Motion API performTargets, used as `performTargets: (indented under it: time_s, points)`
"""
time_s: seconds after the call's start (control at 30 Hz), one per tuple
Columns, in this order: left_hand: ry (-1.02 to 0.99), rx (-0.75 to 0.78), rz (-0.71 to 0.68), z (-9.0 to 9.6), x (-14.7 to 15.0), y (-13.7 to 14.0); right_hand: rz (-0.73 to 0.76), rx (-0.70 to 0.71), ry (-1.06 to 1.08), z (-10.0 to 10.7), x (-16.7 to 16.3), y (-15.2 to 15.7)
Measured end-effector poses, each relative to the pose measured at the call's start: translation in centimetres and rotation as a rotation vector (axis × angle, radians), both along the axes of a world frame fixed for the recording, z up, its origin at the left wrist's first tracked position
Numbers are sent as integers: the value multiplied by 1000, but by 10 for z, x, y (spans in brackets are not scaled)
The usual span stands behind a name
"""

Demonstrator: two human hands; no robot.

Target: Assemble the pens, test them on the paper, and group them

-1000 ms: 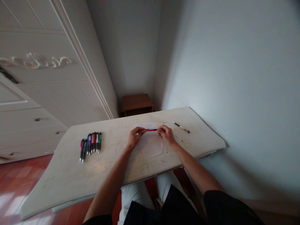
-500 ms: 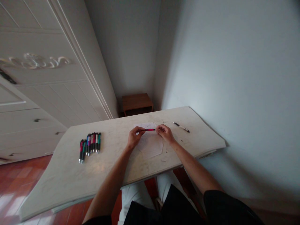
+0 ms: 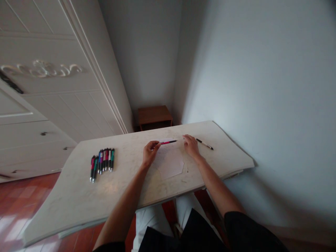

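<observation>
A pink and black pen [image 3: 168, 142] is pinched by one end in my left hand [image 3: 150, 153], its other end pointing right above a white sheet of paper [image 3: 170, 164]. My right hand [image 3: 191, 146] is off the pen, past the paper's right edge, with its fingers loosely apart and nothing visible in them. Just beyond that hand lies a white and black pen [image 3: 206, 144], its near end partly behind the fingers; whether they touch it I cannot tell.
Several coloured pens [image 3: 103, 160] lie side by side on the left of the pale tabletop [image 3: 126, 192]. A wall [image 3: 262, 98] borders the table's right side. A white cabinet [image 3: 86, 115] stands at the left, and a low brown wooden stand [image 3: 154, 113] sits beyond the far edge.
My right hand has let go of the pink pen and moved right, towards the white and black pen. The left hand keeps hold, and the pen's free end now tilts slightly up.
</observation>
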State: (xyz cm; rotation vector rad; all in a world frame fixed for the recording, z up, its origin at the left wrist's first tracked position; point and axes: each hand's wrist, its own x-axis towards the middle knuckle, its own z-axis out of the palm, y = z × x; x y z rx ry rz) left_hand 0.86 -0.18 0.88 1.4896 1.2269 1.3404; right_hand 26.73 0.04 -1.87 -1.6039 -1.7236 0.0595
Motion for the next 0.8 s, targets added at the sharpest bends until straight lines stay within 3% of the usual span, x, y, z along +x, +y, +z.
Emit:
performTargets:
  time_s: [0.2,0.4,0.53,0.8]
  points:
    - [-17,-11,-17,-5,0,2,-13,-52,-114,1,-6,-2]
    - [-46,-25,-20,-3,0,2,52,66,280,5,0,-4]
    - [-36,-29,-29,1,-1,0,113,42,459,8,-4,-11]
    - [-71,-39,-80,1,0,0,226,-74,620,15,-17,-18]
